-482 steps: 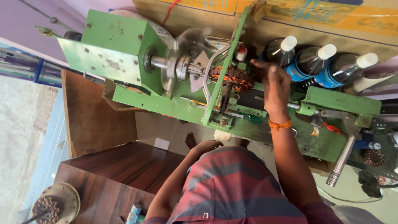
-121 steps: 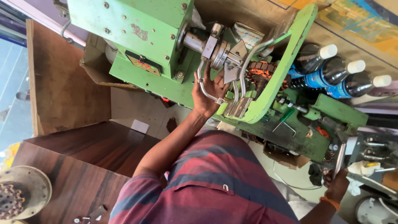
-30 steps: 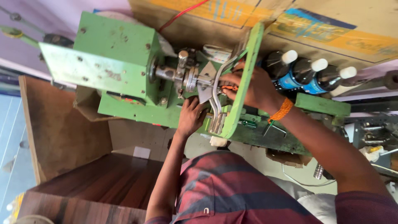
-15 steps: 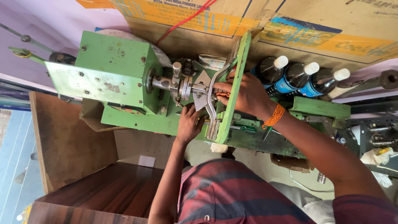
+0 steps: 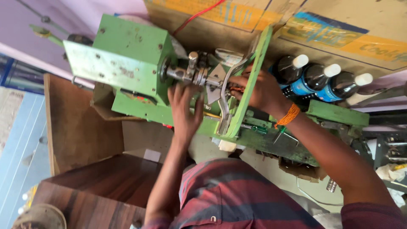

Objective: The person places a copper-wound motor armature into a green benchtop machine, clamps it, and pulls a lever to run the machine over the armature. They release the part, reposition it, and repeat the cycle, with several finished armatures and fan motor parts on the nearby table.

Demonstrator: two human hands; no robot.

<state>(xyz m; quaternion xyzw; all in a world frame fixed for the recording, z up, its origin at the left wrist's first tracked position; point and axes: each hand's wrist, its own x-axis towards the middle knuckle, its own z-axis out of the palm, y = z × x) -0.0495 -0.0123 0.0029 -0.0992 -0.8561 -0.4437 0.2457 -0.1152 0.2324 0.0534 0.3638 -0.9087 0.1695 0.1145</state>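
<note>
Cardboard boxes (image 5: pixel 322 25) printed in yellow and blue fill the upper right of the frame, behind a green metal winding machine (image 5: pixel 131 63) that spans the middle. Just right of centre, three dark plastic bottles with white caps and blue labels (image 5: pixel 316 78) lie side by side, holding dark liquid. A brown wooden surface (image 5: pixel 106 186) fills the lower left. The left hand (image 5: pixel 184 110) rests at centre with spread fingers reaching up to the silver steel shaft (image 5: pixel 190 72) that juts from the machine's housing. The right hand (image 5: pixel 258 91), an orange thread at its wrist, curls its fingers around the green upright frame plate (image 5: pixel 250 85); what they pinch behind it I cannot tell. Half a second ago the left hand sat lower, below the shaft.
</note>
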